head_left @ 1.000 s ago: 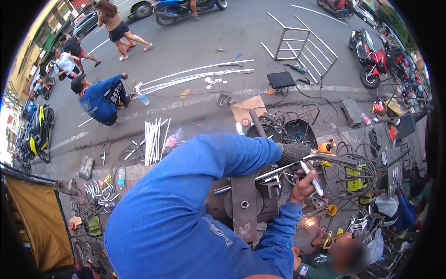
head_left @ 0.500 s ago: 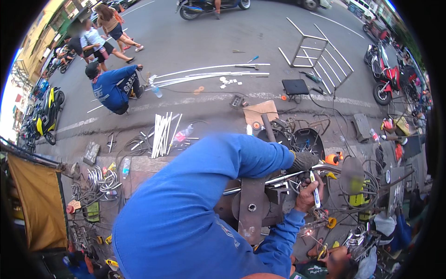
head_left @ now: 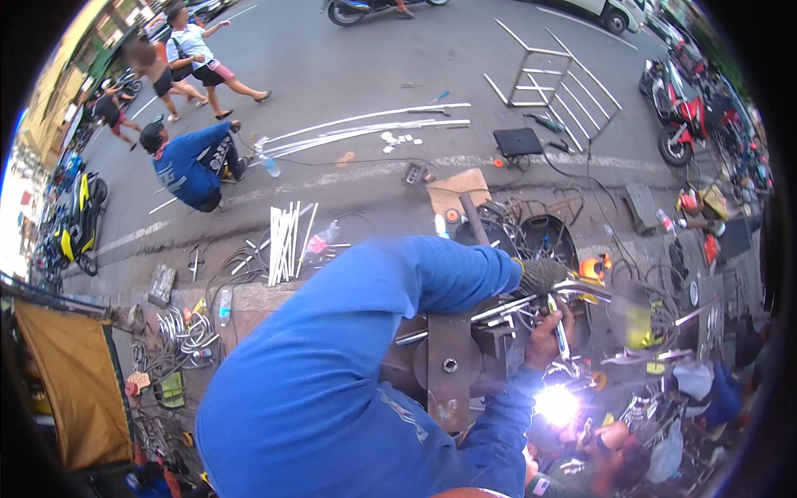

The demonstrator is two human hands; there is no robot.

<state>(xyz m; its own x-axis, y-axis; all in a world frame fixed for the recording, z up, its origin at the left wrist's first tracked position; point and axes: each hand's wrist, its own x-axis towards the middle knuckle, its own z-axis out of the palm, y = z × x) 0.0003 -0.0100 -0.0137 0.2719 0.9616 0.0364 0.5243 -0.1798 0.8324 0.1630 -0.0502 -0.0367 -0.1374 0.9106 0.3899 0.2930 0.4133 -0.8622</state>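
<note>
My left hand (head_left: 543, 277), in a dark knitted glove, is closed over a silver metal tube (head_left: 498, 310) whose right end curves. Just below it, my bare right hand (head_left: 546, 339) grips a white marker-like stick (head_left: 560, 336), its upper end close to the tube. Left of my hands, a flat steel bar with a central bolt (head_left: 450, 365) lies over a round plate (head_left: 476, 362). My blue left sleeve (head_left: 324, 332) hides much of the middle, and the fingers of my left hand are mostly covered by the glove's back.
A bright welding flash (head_left: 556, 404) glows beside another person's hands at lower right. Cut tubes (head_left: 286, 245), cables and a hammer (head_left: 475, 220) lie around. A person in blue (head_left: 191, 170) squats by long tubes (head_left: 357, 133). A metal frame (head_left: 552, 79) stands on the road.
The tube has shifted, and its curved end now shows more at the right. A spark at lower right has become a bright flash. Passers-by have moved along the road.
</note>
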